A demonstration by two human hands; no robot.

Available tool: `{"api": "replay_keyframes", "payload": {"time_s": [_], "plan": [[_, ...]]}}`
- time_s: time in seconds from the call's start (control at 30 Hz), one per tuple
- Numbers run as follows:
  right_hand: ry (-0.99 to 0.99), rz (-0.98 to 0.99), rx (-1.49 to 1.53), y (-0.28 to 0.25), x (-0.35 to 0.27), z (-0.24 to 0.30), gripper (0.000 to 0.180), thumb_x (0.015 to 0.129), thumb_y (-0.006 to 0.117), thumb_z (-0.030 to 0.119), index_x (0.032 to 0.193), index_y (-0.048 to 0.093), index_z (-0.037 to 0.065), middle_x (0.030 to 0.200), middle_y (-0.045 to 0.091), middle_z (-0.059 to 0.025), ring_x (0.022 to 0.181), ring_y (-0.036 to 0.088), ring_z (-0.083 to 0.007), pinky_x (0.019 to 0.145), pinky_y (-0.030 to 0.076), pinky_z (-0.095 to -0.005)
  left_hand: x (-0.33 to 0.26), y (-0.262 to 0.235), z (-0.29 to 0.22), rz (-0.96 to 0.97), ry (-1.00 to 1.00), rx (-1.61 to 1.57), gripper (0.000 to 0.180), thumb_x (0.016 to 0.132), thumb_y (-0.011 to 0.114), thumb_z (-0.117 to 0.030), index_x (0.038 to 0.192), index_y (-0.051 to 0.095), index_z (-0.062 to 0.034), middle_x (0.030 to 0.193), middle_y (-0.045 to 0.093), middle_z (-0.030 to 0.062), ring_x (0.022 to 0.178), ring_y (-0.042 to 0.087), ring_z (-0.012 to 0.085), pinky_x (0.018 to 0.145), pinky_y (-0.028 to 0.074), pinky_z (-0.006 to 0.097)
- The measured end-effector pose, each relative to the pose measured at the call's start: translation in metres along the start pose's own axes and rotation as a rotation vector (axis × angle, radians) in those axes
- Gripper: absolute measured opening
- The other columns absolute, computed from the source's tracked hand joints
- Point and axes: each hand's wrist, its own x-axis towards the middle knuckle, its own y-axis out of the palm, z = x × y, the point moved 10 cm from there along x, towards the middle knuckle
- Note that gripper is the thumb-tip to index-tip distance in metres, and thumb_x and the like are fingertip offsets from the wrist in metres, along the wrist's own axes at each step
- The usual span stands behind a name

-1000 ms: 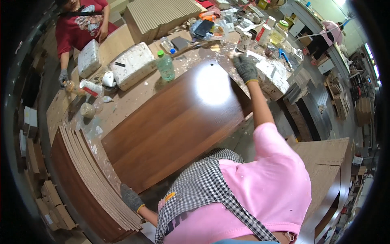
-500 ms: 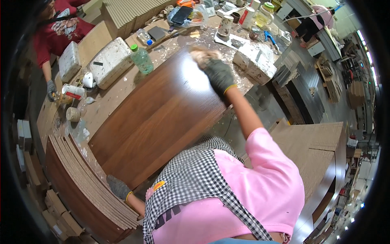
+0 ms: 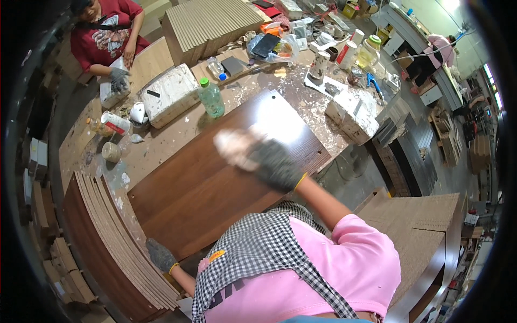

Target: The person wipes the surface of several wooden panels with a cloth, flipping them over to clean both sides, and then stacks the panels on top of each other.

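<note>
A dark brown wood-grain panel (image 3: 188,210) lies slantwise on the worktable, with small round holes near its corners. My right hand (image 3: 277,164), in a dark grey glove, is closed round a pale crumpled cloth (image 3: 234,149). The cloth rests on the panel's middle and is smeared by motion. My left hand (image 3: 161,255), also gloved, lies at the panel's near left corner, beside a stack of curved boards (image 3: 121,242). Its fingers look stretched out along the edge; the thumb is hidden.
A green-capped bottle (image 3: 211,98) and a white-smeared block (image 3: 169,96) stand beyond the panel. Another such block (image 3: 353,116) sits right. Cups, jars and a phone (image 3: 266,45) crowd the far side. Across the table, a co-worker in red (image 3: 110,40) rests a gloved hand on a block.
My right hand has swept the cloth from the panel's far end back toward its middle. The co-worker's gloved hand has moved from near the jar onto a block. The whole view has shifted slightly.
</note>
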Motion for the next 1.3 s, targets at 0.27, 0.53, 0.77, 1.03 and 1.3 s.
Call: {"api": "replay_keyframes", "payload": {"time_s": [0.27,0.53,0.77,1.03,1.3], "plan": [[0.731,-0.121,-0.156,-0.073,-0.077,-0.19,0.03,0.098,0.053,0.034,0.093,0.067,0.007,0.083,0.068,-0.0151,0.076,0.066,-0.0334,0.07,0.053,-0.0435,0.003,0.005,0.005,-0.019,0.026,-0.01,0.054,0.109,0.03,-0.036,0.138,0.053,0.0036,0.143,0.055,0.0191,0.128,0.054,0.0348,0.109,0.041,0.035],[-0.183,-0.12,0.125,-0.007,-0.066,0.063,0.023,0.087,0.063,0.015,0.11,0.066,0.013,0.128,0.062,-0.0096,0.115,0.061,-0.0253,0.089,0.052,-0.0404,0.006,0.002,-0.007,-0.003,0.092,0.029,0.052,0.108,0.033,-0.033,0.135,0.055,0.0052,0.142,0.056,0.0197,0.129,0.053,0.0347,0.11,0.04,0.035],[0.571,-0.18,-0.279,-0.046,-0.188,-0.162,0.02,0.091,0.057,0.019,0.105,0.068,0.01,0.098,0.069,-0.0141,0.086,0.066,-0.0346,0.077,0.051,-0.0466,0.009,0.011,0.009,-0.124,0.169,-0.023,0.05,0.108,0.032,-0.031,0.132,0.057,0.005,0.139,0.058,0.0216,0.124,0.056,0.0366,0.106,0.043,0.038],[0.549,-0.654,0.13,-0.133,-0.134,-0.165,0.028,0.083,0.075,0.019,0.105,0.069,0.002,0.103,0.069,-0.0169,0.092,0.067,-0.0354,0.083,0.053,-0.041,0.003,-0.012,-0.014,-0.074,0.112,-0.143,0.049,0.107,0.038,-0.034,0.137,0.053,0.0023,0.135,0.059,0.0231,0.125,0.055,0.0389,0.107,0.042,0.042],[0.386,-0.043,-0.272,-0.002,0.042,-0.115,0.056,0.082,0.069,0.039,0.128,0.059,0.01,0.147,0.046,-0.019,0.134,0.044,-0.0394,0.105,0.034,-0.0593,-0.02,0.009,0.062,-0.135,0.094,-0.524,0.045,0.105,0.048,-0.03,0.131,0.06,0.0053,0.134,0.062,0.0208,0.122,0.06,0.0316,0.105,0.045,0.039]]}}
